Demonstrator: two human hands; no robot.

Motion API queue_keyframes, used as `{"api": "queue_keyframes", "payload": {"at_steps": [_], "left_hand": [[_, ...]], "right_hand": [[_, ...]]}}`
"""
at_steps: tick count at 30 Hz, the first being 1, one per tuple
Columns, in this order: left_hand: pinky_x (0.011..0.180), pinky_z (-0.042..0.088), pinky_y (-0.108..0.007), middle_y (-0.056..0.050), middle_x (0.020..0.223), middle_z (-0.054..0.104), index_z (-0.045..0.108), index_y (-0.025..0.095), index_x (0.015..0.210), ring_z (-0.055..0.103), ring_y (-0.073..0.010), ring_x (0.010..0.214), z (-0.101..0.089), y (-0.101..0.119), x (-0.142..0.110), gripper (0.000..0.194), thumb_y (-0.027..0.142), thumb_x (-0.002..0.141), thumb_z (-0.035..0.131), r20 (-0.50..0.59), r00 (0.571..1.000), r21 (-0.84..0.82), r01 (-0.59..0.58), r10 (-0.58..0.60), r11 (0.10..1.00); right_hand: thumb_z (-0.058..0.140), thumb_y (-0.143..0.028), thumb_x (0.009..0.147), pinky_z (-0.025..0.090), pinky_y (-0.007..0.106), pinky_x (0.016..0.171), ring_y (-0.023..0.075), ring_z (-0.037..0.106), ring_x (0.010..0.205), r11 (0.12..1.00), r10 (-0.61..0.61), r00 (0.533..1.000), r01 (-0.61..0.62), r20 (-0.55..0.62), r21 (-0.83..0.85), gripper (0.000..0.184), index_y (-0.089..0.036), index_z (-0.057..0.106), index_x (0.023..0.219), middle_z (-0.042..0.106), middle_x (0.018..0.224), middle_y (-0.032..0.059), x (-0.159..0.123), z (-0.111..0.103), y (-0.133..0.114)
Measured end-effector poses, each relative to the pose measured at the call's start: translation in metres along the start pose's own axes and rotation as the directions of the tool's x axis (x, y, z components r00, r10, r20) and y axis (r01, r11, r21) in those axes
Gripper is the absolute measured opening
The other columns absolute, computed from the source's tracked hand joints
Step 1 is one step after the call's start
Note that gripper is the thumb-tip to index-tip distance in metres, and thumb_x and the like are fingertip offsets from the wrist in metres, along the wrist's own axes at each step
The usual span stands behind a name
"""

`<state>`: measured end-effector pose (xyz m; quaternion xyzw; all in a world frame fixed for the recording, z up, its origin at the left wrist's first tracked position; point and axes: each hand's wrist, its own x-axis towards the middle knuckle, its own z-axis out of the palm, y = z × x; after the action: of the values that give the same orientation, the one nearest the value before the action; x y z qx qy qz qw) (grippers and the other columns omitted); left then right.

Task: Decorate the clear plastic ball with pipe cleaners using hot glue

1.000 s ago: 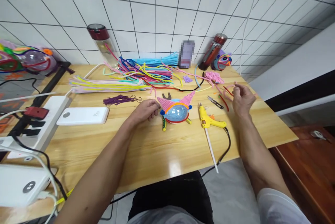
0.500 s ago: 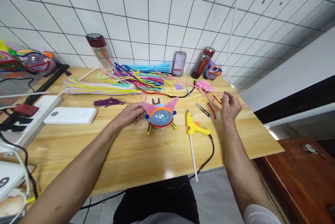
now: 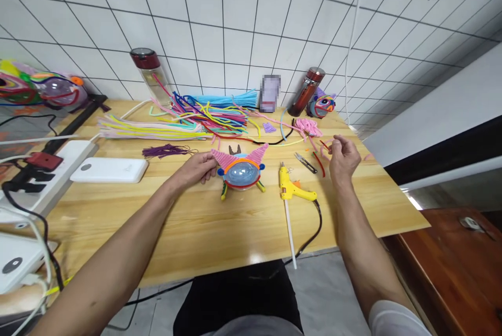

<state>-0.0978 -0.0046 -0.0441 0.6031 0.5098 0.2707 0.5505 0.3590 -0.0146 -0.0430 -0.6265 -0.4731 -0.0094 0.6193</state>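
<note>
One round toy [image 3: 240, 176] with two pink ears is sitting near the middle of the frame, on the wooden surface [image 3: 188, 236]. One yellow glue gun [image 3: 286, 188] is lying to its right, and one pair of small snips [image 3: 306, 164] is lying above the gun. One clear bottle [image 3: 154, 82] and one red bottle [image 3: 307, 92] are standing by the wall. Fuzzy sticks [image 3: 219, 116] are lying in a heap in the upper middle, too many to count.

The toy is sitting between the two hands, just beside the left hand [image 3: 201, 167] and well apart from the right hand [image 3: 344, 158]. Both hands are showing narrow, bent fingers. I cannot tell if the left is pinching an ear, or if the right is gripping a stick.
</note>
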Motion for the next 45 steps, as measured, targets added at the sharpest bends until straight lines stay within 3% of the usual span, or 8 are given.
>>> {"api": "queue_keyframes", "payload": {"at_steps": [3, 10, 21, 37, 45], "left_hand": [[0.035, 0.039, -0.018, 0.003, 0.054, 0.062, 0.061, 0.020, 0.074, 0.050, -0.0088, 0.038, 0.000, 0.000, 0.001, 0.025, 0.041, 0.085, 0.069, -0.005, 1.000, 0.000, 0.001, -0.001, 1.000], [0.035, 0.037, -0.019, 0.004, 0.056, 0.062, 0.062, 0.020, 0.080, 0.049, -0.0086, 0.038, 0.003, 0.005, 0.000, 0.026, 0.045, 0.082, 0.069, 0.005, 0.999, 0.010, -0.041, 0.041, 0.999], [0.035, 0.035, -0.018, 0.005, 0.056, 0.061, 0.062, 0.020, 0.079, 0.047, -0.0073, 0.037, 0.001, -0.008, 0.007, 0.023, 0.042, 0.083, 0.067, 0.012, 0.998, -0.012, -0.059, 0.059, 0.998], [0.037, 0.040, -0.019, 0.003, 0.058, 0.063, 0.061, 0.021, 0.077, 0.051, -0.0090, 0.041, 0.000, -0.009, 0.005, 0.030, 0.049, 0.082, 0.071, 0.004, 0.998, 0.012, -0.068, 0.068, 0.998], [0.037, 0.039, -0.018, 0.003, 0.050, 0.059, 0.060, 0.021, 0.070, 0.048, -0.0088, 0.038, 0.003, 0.006, -0.002, 0.026, 0.042, 0.083, 0.067, -0.020, 1.000, 0.057, 0.003, -0.002, 0.998]], "right_hand": [[0.057, -0.045, 0.098, 0.061, 0.040, 0.083, 0.0226, 0.072, 0.084, 0.998, 0.033, 0.999, -0.033, -0.003, -0.057, 0.033, -0.022, 0.078, 0.109, 0.074, 0.089, 0.0036, 0.006, -0.001, 0.013], [0.058, -0.041, 0.091, 0.058, 0.038, 0.080, 0.0213, 0.065, 0.077, 0.987, 0.116, 0.991, -0.122, -0.065, -0.105, 0.031, -0.019, 0.078, 0.099, 0.074, 0.086, 0.0039, 0.006, -0.001, 0.020], [0.062, -0.044, 0.086, 0.051, 0.029, 0.057, 0.0178, 0.062, 0.065, 0.982, 0.187, 0.982, -0.187, -0.022, -0.012, 0.034, -0.018, 0.078, 0.101, 0.069, 0.076, 0.0008, 0.004, 0.000, 0.017], [0.066, -0.046, 0.084, 0.050, 0.027, 0.058, 0.0144, 0.059, 0.060, 0.971, 0.226, 0.974, -0.227, 0.023, 0.076, 0.028, -0.021, 0.074, 0.094, 0.066, 0.071, -0.0038, 0.001, 0.006, 0.017], [0.065, -0.044, 0.085, 0.051, 0.028, 0.062, 0.0142, 0.059, 0.061, 0.967, 0.222, 0.973, -0.227, 0.061, 0.113, 0.028, -0.021, 0.075, 0.098, 0.068, 0.072, -0.0033, -0.002, 0.007, 0.007]]}}
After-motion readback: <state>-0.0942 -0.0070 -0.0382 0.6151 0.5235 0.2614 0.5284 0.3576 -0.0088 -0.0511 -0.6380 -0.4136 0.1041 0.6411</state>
